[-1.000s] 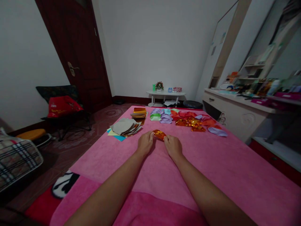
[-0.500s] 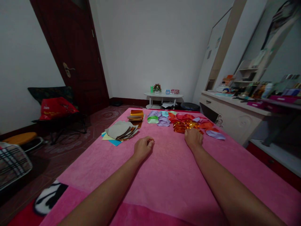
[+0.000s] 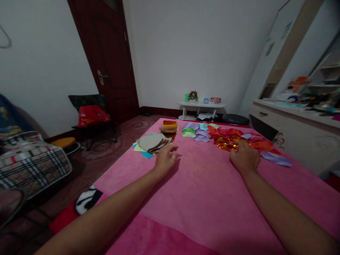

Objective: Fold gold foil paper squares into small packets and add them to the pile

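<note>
Head view. The left hand (image 3: pixel 166 159) lies palm down on the pink-covered bed (image 3: pixel 207 187), fingers loosely spread and grasping nothing, its fingertips just beside a fanned stack of paper sheets (image 3: pixel 152 142) near the bed's left edge. The right hand (image 3: pixel 244 158) rests palm down with its fingers reaching the near edge of the gold-orange foil pieces (image 3: pixel 225 143); whether it grips one cannot be told. Beyond these lie red folded pieces (image 3: pixel 228 132), lilac and green folded pieces (image 3: pixel 196 132) and a pile of gold foil sheets (image 3: pixel 170 125).
</note>
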`<state>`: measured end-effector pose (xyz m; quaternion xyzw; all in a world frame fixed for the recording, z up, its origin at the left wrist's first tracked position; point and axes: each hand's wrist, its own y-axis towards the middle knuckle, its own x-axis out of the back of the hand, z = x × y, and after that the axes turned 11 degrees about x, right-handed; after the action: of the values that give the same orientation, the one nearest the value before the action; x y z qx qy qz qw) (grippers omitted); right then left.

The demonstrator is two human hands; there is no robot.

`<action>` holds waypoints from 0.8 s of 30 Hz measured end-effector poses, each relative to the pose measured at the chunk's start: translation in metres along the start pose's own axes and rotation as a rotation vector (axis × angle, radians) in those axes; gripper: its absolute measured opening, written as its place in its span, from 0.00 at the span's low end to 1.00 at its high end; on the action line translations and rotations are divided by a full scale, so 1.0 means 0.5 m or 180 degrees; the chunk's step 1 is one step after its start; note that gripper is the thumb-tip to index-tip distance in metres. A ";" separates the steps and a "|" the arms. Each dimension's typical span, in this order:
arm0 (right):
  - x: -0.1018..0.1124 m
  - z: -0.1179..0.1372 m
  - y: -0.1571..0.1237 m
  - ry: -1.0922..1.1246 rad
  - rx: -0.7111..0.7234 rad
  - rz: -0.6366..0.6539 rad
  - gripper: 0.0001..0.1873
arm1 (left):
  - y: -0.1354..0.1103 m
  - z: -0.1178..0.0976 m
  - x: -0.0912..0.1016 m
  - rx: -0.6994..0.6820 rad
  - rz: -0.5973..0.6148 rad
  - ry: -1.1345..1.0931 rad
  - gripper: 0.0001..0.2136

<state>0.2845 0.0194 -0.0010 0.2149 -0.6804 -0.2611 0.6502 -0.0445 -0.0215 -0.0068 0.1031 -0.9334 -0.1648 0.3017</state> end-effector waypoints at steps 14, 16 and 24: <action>-0.007 0.026 -0.016 0.0349 0.0863 -0.0253 0.12 | 0.109 0.120 0.170 0.1005 0.0177 -0.0594 0.18; -0.011 0.023 -0.016 0.0422 0.0925 -0.0246 0.12 | 0.105 0.127 0.177 0.1106 0.0258 -0.0679 0.20; -0.017 0.022 -0.015 0.0594 0.0937 -0.0123 0.11 | 0.105 0.147 0.191 0.1309 0.0435 -0.0905 0.22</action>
<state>0.2738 0.0196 -0.0125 0.3440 -0.6438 -0.1500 0.6668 -0.1692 0.0170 0.0072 0.0747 -0.9851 0.0365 0.1506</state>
